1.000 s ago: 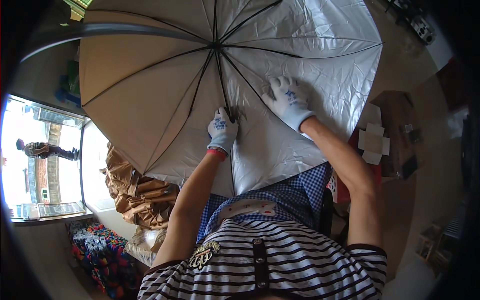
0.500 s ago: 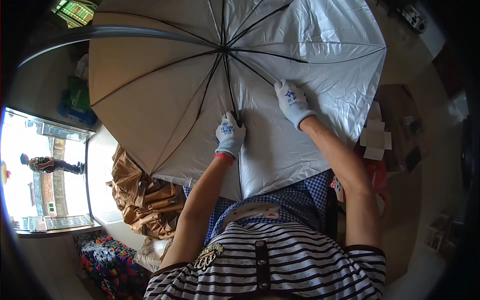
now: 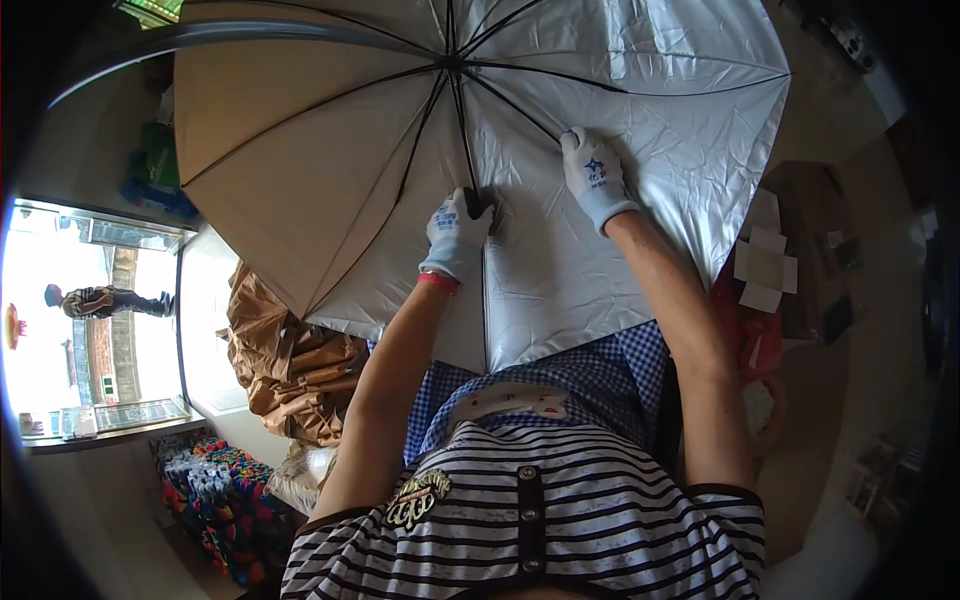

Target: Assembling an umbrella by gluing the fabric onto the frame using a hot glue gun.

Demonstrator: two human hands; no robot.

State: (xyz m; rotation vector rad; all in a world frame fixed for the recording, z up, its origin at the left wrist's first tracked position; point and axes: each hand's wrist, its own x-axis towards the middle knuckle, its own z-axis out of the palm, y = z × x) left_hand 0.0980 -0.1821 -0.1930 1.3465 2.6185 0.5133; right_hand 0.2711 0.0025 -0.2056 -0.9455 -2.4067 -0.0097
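Note:
An opened umbrella (image 3: 330,140) spreads before me with its silvery inside facing up, and its thin black ribs fan out from a dark hub (image 3: 453,64). My left hand (image 3: 456,232), in a white glove with a pale blue cuff, is closed around a rib below the hub. Its fingertips are partly hidden by a dark patch at the thumb. Farther right, my gloved right hand (image 3: 596,178) is closed on another rib, knuckles up, its fingertips hidden against the cloth. A curved dark shaft (image 3: 250,36) crosses the upper left above the canopy.
Crumpled brown cloth (image 3: 285,370) lies left of my lap, above a multicoloured pile (image 3: 215,500). A person (image 3: 110,300) shows through the bright doorway at left. Open white cartons (image 3: 765,255) and a brown table (image 3: 815,260) stand at right. A blue checked apron (image 3: 600,390) covers my lap.
The umbrella's hub sits higher in the picture. My left hand has turned a little, showing more of its dark thumb area. Both hands stay closed on the ribs.

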